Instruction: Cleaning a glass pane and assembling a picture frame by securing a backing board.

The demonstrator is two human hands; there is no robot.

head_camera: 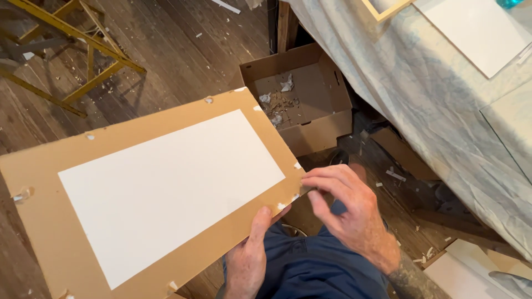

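A large brown backing board (61,221) with a white rectangular sheet (166,188) fixed on its middle lies tilted across my lap. My left hand (249,257) grips its lower right edge, thumb on top. My right hand (346,207) pinches at the board's right edge, fingertips on a bit of torn white tape (295,195). Small scraps of tape and torn paper remain at several spots along the board's border.
An open cardboard box (327,124) with paper scraps inside sits on the dark wooden floor just beyond the board. A table draped in a pale cloth (432,99) stands at right, with white boards on it. A yellow wooden frame (83,41) stands at upper left.
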